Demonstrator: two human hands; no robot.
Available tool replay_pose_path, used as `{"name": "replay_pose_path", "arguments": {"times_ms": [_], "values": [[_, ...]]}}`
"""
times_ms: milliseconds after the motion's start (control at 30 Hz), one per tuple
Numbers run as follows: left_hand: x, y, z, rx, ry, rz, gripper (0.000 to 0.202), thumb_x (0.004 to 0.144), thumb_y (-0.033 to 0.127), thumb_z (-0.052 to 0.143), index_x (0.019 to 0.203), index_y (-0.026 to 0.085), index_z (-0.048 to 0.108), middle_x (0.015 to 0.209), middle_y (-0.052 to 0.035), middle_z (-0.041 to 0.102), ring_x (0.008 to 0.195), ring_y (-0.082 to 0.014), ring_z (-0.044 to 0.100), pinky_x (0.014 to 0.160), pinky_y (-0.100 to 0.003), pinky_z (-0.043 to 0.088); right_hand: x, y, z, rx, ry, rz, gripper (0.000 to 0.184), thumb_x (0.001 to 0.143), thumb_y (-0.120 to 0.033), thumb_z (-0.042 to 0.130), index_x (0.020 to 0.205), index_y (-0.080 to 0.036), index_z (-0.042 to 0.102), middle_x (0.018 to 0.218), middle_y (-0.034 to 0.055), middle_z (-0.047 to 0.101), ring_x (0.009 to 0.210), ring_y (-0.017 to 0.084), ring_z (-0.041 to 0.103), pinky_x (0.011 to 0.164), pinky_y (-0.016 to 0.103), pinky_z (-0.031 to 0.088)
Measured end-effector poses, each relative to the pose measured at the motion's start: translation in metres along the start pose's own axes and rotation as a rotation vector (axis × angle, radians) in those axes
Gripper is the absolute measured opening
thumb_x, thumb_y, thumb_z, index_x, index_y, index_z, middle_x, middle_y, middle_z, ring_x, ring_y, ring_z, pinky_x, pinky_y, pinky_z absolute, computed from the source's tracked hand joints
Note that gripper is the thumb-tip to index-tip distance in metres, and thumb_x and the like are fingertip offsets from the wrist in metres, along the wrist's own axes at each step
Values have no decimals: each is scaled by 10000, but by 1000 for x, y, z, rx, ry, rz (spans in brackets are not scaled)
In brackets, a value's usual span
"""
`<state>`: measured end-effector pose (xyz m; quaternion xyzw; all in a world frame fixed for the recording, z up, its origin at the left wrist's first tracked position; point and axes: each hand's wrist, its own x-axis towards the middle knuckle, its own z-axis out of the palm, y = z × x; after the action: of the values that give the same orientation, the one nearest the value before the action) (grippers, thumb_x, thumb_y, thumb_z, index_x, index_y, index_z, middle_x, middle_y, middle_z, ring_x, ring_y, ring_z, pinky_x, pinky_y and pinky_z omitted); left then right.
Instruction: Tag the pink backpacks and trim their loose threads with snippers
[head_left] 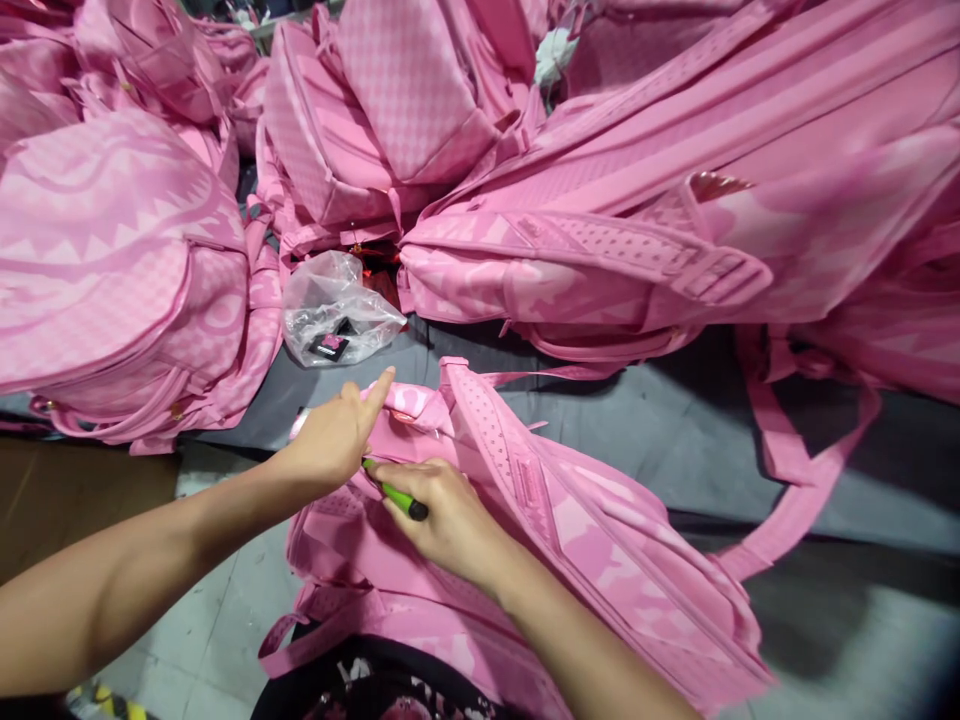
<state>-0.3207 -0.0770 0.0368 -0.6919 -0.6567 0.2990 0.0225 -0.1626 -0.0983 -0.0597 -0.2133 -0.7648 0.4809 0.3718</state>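
A pink patterned backpack [585, 540] lies on its side in front of me, partly on my lap, its straps trailing to the right. My left hand [334, 435] presses on the bag's top edge, index finger stretched out. My right hand [442, 515] is closed around a small green tool with a black end [401, 498], held against the bag just under my left hand. The tool's tip is hidden between my hands.
Several more pink backpacks are piled at the left [112, 270], the back [390, 120] and the right [712, 200]. A crumpled clear plastic bag [337, 305] with a black tag lies on the grey table [660, 430]. A loose pink strap [810, 470] loops at the right.
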Motion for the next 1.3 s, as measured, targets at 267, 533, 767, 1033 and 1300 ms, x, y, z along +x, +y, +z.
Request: {"name": "replay_pose_path", "arguments": {"times_ms": [267, 533, 767, 1033, 1300], "values": [[-4, 10, -8, -18, -28, -24, 891, 876, 79, 537, 1585, 209, 14, 1184, -183, 529, 966, -265, 669, 789, -342, 531, -2, 5, -5, 10, -54, 56, 289, 896, -163, 548, 1122, -217, 720, 1074, 58, 756, 963, 206, 716, 905, 341, 539], [-10, 9, -9, -62, 47, 44, 876, 845, 38, 515, 1583, 167, 61, 1153, -187, 567, 905, -245, 671, 708, -301, 539, 2, -7, -26, -44, -83, 113, 288, 892, -352, 624, 1120, -214, 734, 1161, 94, 727, 1072, 270, 692, 951, 429, 559], [2, 14, 5, -149, 141, 67, 897, 787, 68, 625, 1568, 207, 207, 1085, -154, 629, 986, -271, 623, 729, -298, 502, 95, -49, -82, -656, 324, -252, 207, 926, -238, 533, 1089, -231, 659, 1025, 96, 721, 936, 243, 694, 858, 374, 553], [11, 19, 17, -162, 243, 50, 577, 762, 157, 652, 1325, 157, 529, 1030, -192, 646, 911, -331, 626, 634, -379, 509, 253, 25, 10, -1126, -347, -185, 241, 883, -263, 684, 1084, -129, 680, 1065, 125, 698, 827, 193, 720, 653, 213, 484], [17, 8, 20, -257, 254, 76, 772, 650, 247, 770, 1370, 164, 506, 1009, -197, 666, 908, -368, 633, 620, -423, 517, 245, 50, 3, -1131, -414, -167, 276, 884, 18, 448, 914, -88, 701, 858, 131, 740, 849, 186, 729, 690, 227, 469]]}}
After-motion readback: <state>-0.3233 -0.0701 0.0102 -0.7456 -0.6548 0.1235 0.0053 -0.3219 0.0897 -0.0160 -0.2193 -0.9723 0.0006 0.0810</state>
